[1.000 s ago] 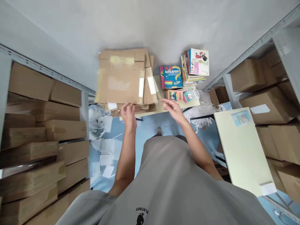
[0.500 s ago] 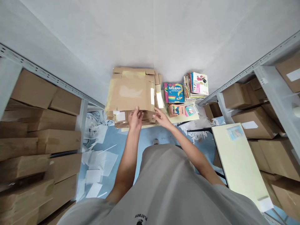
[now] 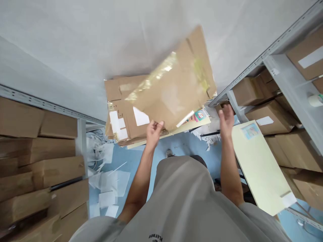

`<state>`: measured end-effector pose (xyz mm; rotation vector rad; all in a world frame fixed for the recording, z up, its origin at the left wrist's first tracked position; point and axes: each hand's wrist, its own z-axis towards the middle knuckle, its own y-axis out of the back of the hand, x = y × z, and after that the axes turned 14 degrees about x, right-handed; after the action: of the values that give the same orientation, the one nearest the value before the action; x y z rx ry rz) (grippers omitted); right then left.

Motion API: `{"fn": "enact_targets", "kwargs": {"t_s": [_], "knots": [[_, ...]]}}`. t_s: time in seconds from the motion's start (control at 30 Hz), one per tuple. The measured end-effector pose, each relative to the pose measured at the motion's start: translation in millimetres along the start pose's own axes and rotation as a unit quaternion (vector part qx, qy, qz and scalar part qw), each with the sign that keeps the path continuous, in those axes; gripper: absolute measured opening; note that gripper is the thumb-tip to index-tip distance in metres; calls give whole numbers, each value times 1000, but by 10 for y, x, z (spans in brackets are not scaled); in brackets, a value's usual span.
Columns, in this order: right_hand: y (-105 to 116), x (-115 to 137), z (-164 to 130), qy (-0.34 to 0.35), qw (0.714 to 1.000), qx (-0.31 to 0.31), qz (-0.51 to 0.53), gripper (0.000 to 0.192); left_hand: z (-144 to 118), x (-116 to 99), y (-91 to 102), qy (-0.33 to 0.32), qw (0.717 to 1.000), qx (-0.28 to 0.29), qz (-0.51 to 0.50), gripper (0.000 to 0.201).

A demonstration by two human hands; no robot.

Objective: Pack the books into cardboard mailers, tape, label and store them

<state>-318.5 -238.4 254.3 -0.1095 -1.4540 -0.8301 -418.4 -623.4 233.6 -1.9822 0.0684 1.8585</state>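
A flattened cardboard box (image 3: 174, 87) with shiny tape along one edge is lifted and tilted in front of me, its upper right end raised. My left hand (image 3: 154, 132) pinches its near edge. Beneath and to the left lies a stack of flattened cardboard boxes (image 3: 126, 117) with white labels. My right hand (image 3: 227, 119) is raised away from the cardboard, fingers apart, holding nothing. Most of the books are hidden behind the lifted sheet; a small booklet (image 3: 200, 115) shows at its lower right.
Shelves of cardboard boxes stand on the left (image 3: 60, 171) and right (image 3: 272, 124). A pale yellow tabletop (image 3: 259, 168) is at the right. White paper scraps (image 3: 108, 198) lie on the blue floor (image 3: 138, 158). A grey wall (image 3: 121, 37) rises behind.
The top flattened box has come up off the stack and swung to the right, now covering the books. My right hand has let go of its edge and moved right.
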Motion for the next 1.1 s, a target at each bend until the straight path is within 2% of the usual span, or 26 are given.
{"fn": "enact_targets", "kwargs": {"t_s": [0.07, 0.17, 0.3, 0.4, 0.47, 0.53, 0.63, 0.73, 0.83, 0.97, 1.03, 1.1], "knots": [[518, -224, -149, -9, 998, -63, -22, 104, 44, 60, -235, 26, 995, 88, 30, 69], [1101, -497, -579, -43, 994, -101, 0, 101, 86, 175, -650, 58, 974, 213, 54, 73], [1627, -766, -1271, -101, 984, -146, 14, 93, 130, 378, -1259, 95, 934, 338, 69, 74], [2019, -976, -1705, -140, 967, -211, 12, 93, 153, 566, -1772, 108, 903, 409, 72, 70], [2320, -1144, -1942, -153, 961, -230, 13, 85, 144, 715, -2149, 118, 882, 451, 74, 63], [2647, -1337, -2152, -163, 957, -240, 21, 71, 123, 892, -2546, 126, 864, 480, 81, 56], [3148, -1650, -2438, -184, 945, -265, 45, 56, 121, 1222, -3175, 125, 855, 492, 111, 50], [3607, -1948, -2693, -205, 941, -260, 74, 55, 177, 1629, -3860, 106, 843, 494, 187, 41], [3976, -2230, -2916, -233, 938, -243, 80, 56, 219, 2087, -4593, 87, 825, 505, 238, 25], [4285, -2580, -3171, -289, 916, -272, 58, 55, 162, 2650, -5464, 94, 803, 545, 222, 15], [4364, -2713, -3277, -313, 904, -286, 52, 52, 110, 2856, -5776, 98, 789, 566, 218, 16], [4406, -2798, -3354, -322, 898, -295, 53, 48, 59, 2998, -6004, 97, 770, 594, 212, 21]]}}
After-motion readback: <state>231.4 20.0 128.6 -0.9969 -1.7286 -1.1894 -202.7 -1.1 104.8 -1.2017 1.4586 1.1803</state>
